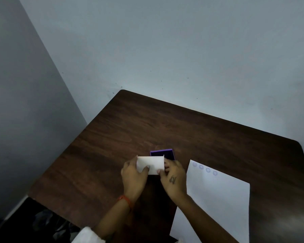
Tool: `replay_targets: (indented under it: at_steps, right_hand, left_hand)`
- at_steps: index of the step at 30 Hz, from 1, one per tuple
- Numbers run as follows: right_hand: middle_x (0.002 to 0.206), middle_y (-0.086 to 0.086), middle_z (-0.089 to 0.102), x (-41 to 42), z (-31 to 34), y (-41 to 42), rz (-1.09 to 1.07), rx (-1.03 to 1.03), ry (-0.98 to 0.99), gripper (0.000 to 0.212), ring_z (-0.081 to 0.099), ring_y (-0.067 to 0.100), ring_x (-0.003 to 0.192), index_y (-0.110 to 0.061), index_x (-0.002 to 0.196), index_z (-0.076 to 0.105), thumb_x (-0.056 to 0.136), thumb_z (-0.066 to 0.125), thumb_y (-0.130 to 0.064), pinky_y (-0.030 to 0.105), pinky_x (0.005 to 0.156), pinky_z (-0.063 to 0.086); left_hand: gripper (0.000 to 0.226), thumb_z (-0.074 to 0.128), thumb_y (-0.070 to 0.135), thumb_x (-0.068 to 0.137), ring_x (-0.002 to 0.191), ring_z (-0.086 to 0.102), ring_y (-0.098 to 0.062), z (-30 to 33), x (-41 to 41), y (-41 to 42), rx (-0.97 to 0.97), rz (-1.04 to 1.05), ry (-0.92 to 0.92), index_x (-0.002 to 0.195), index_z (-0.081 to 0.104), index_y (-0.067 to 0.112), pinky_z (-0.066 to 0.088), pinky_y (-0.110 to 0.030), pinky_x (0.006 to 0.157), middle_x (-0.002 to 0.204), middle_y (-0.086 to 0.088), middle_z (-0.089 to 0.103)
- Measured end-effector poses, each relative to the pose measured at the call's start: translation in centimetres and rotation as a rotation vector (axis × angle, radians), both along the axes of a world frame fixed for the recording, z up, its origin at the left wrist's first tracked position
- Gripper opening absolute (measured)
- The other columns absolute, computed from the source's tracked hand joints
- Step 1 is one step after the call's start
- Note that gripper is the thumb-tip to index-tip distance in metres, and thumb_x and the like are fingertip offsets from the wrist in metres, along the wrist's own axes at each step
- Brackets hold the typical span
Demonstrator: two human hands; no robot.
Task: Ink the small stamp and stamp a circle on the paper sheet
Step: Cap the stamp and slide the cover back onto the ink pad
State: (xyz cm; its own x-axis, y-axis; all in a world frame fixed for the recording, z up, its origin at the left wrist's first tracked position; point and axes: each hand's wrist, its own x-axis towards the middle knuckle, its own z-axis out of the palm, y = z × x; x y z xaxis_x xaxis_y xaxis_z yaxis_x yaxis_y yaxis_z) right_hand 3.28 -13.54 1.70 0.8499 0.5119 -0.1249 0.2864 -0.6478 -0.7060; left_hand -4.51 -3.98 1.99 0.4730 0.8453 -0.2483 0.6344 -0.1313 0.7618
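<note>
**Both hands on the white lid, ink pad box open behind it**

I see a dark wood-grain desk (209, 137) pushed into a corner of pale walls. Near the middle of the desk, toward its near edge, both hands hold a white rectangular lid (150, 164) between them.

Left hand (132, 176): closed on the lid's left end, thumb across its face, fingers behind. An orange band (125, 200) sits on that wrist.

Right hand (173, 178): closed on the lid's right end, thumb tip at the lower right corner. A dark mark shows on the back of this hand.

Just behind the lid, toward the far edge, a purple ink pad box (163, 153) rests on the desk, its dark interior showing. The lid covers its near part. I cannot tell whether lid and box touch.

The paper sheet (216, 199) lies flat just right of the right hand, running down to the near edge of the desk. Four faint purple circles (204, 169) run in a row along its far edge.

I cannot make out the small stamp anywhere; it may be hidden by the hands.
</note>
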Motion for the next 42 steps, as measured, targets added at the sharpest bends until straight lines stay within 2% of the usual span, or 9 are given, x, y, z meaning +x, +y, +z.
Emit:
replay_targets:
  at_steps: [2,8,15,21,28,37,42]
  right_hand:
    - [0.123,0.008,0.058,1.4,0.9,0.1,-0.057,0.023,-0.029,0.042,0.059,0.021,0.106,-0.015,0.124,0.054,0.083,0.064,-0.017,0.034,0.092,0.053]
    - [0.124,0.01,0.062,4.6,1.3,0.5,-0.151,-0.011,0.017,0.038,0.06,0.027,0.109,-0.011,0.12,0.057,0.083,0.065,-0.018,0.04,0.093,0.054]
    - [0.122,0.01,0.063,5.8,-0.8,0.7,-0.106,-0.109,0.094,0.038,0.062,0.026,0.107,-0.012,0.119,0.057,0.083,0.065,-0.02,0.039,0.092,0.054]
    - [0.126,0.009,0.061,5.8,-2.0,0.9,-0.105,-0.135,0.115,0.042,0.059,0.025,0.112,-0.014,0.123,0.053,0.084,0.065,-0.024,0.036,0.098,0.049]
    - [0.127,0.01,0.059,6.0,-2.3,0.7,-0.101,-0.135,0.121,0.043,0.057,0.025,0.114,-0.013,0.125,0.051,0.085,0.064,-0.021,0.036,0.098,0.047]
    - [0.119,0.01,0.065,5.9,-2.5,0.4,-0.084,-0.105,0.118,0.033,0.062,0.023,0.105,-0.011,0.116,0.059,0.084,0.064,-0.017,0.028,0.089,0.052]
    - [0.12,0.01,0.064,5.9,-2.4,0.4,-0.103,-0.13,0.125,0.034,0.062,0.024,0.108,-0.01,0.116,0.059,0.084,0.065,-0.017,0.028,0.09,0.051]
  left_hand:
    - [0.058,0.066,0.024,0.081,0.125,0.043,-0.031,0.7,1.3,0.2,0.004,-0.047,-0.047,0.132,0.044,0.008,0.038,-0.042,0.106,0.135,-0.017,0.048]
    - [0.059,0.065,0.024,0.082,0.127,0.04,-0.031,0.7,5.0,0.0,-0.053,-0.101,-0.02,0.134,0.042,0.007,0.036,-0.04,0.107,0.137,-0.017,0.046]
    - [0.056,0.063,0.025,0.081,0.126,0.039,-0.033,-1.3,5.9,-0.9,-0.078,-0.071,0.074,0.131,0.043,0.009,0.029,-0.037,0.106,0.135,-0.018,0.048]
    - [0.057,0.065,0.022,0.081,0.128,0.037,-0.033,-2.0,6.0,-1.2,-0.135,-0.031,0.081,0.133,0.043,0.012,0.035,-0.044,0.109,0.137,-0.016,0.043]
    - [0.051,0.066,0.018,0.08,0.122,0.045,-0.03,-2.4,5.9,-1.7,-0.135,-0.022,0.041,0.127,0.048,0.012,0.041,-0.046,0.105,0.13,-0.014,0.049]
    - [0.046,0.064,0.014,0.082,0.118,0.049,-0.027,-2.7,5.6,-1.3,-0.109,-0.033,0.037,0.126,0.051,0.01,0.044,-0.04,0.1,0.127,-0.014,0.052]
    - [0.039,0.061,0.011,0.083,0.114,0.052,-0.027,-2.7,5.4,-0.9,-0.108,-0.033,0.044,0.122,0.054,0.01,0.046,-0.04,0.098,0.125,-0.013,0.054]
